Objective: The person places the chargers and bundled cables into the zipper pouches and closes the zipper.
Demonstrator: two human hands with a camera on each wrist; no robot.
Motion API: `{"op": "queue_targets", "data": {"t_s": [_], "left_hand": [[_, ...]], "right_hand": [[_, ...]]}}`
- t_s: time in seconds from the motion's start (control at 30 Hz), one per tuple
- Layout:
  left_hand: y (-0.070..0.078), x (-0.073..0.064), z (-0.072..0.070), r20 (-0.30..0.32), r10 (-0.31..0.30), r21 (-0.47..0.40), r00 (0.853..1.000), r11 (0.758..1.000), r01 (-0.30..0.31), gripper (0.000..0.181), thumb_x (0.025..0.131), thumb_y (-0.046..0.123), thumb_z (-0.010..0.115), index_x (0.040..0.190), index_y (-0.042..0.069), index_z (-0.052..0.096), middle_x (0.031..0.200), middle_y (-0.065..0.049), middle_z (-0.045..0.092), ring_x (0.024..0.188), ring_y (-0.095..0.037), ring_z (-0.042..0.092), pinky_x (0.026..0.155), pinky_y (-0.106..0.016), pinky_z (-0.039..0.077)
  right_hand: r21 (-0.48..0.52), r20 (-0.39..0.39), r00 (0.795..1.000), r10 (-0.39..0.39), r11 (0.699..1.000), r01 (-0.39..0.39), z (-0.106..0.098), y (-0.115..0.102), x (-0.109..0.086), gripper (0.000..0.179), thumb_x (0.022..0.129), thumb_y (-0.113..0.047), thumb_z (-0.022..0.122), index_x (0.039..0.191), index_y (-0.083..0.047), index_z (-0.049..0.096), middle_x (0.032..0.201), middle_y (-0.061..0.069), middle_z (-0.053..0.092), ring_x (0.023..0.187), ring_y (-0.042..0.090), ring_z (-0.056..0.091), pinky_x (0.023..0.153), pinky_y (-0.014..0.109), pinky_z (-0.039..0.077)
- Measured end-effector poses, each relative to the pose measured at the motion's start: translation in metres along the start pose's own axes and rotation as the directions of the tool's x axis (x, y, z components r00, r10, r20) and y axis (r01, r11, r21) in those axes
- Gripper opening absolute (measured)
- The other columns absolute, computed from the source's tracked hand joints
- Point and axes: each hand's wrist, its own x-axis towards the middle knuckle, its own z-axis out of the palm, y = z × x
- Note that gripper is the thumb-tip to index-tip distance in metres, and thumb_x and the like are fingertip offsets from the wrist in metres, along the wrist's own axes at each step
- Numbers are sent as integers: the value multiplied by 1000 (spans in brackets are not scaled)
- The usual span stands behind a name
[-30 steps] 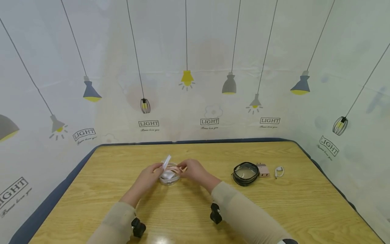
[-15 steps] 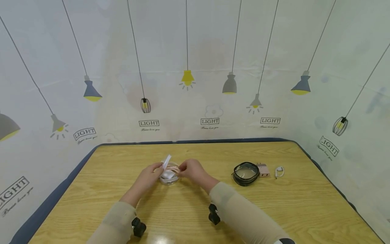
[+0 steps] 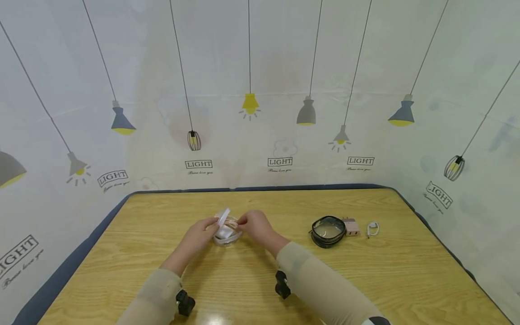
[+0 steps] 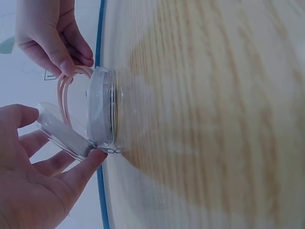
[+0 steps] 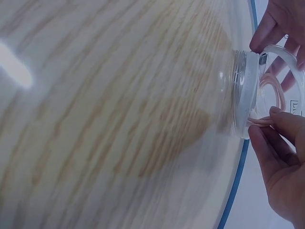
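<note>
A small round clear zip case (image 3: 226,242) with white trim stands on the table left of centre. My left hand (image 3: 197,237) grips its raised lid (image 4: 62,132), thumb and fingers at the lid's edges, as the left wrist view shows. Between the thumb and fingertips of my right hand (image 3: 260,228) is a coiled pink cable (image 4: 62,98). That coil stands partly inside the case and rises out of its mouth in both wrist views. Something white, perhaps a charger, lies within the case in the head view; its kind is unclear.
To the right on the wooden table (image 3: 260,271) are a round black-rimmed case (image 3: 327,231), a pink plug adapter (image 3: 351,226) touching or close beside it, and a short white cable (image 3: 372,229). A patterned cloth hangs behind the table.
My right hand and forearm have shifted slightly left, and less of the pink coil shows in the head view. The lid in my left hand has tilted a little to the right.
</note>
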Motion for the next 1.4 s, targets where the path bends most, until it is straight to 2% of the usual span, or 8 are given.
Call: {"op": "queue_targets", "data": {"t_s": [0.33,0.57,0.8,0.97,1.27,1.4], "left_hand": [[-2,0,-1,12,3,1,1000,1000,-3,44,102,27,49,137,0,53,140,-24,48,132,-42,40,107,-57,30],[0,-1,0,5,0,5,1000,1000,0,44,102,26,50,136,0,54,140,-24,49,132,-42,39,108,-57,29],[1,-1,0,27,-10,-4,1000,1000,10,44,102,28,51,137,3,54,141,-24,47,133,-42,38,107,-57,30],[0,0,0,26,-14,0,1000,1000,14,45,102,29,51,138,3,54,142,-24,46,133,-43,38,107,-58,30],[1,0,-1,35,-21,8,999,1000,21,46,102,31,50,138,3,53,142,-24,46,133,-44,37,106,-59,30],[2,1,-1,42,-35,-4,999,999,35,46,102,32,51,139,5,53,143,-23,46,133,-43,38,107,-59,30]], "right_hand": [[14,15,999,29,999,-29,3,-6,1,6,84,-9,77,88,-5,78,82,1,71,74,11,59,66,25,52],[3,5,1000,3,1000,-3,7,-1,3,6,80,-10,80,84,-6,78,78,0,71,72,11,60,65,25,52],[-11,60,998,-8,1000,8,3,4,3,11,81,-8,79,91,-5,77,78,-2,68,71,9,57,67,25,50],[-36,98,993,-67,997,71,-5,6,0,18,82,-7,78,100,-4,76,84,1,69,76,11,60,70,26,51],[-181,166,985,-50,980,81,-12,11,0,24,89,-15,73,113,-12,74,111,1,68,101,18,62,86,33,51],[-305,204,974,-99,939,160,-11,13,3,25,90,-22,72,114,-13,74,107,-1,68,101,16,62,91,33,49]]}}
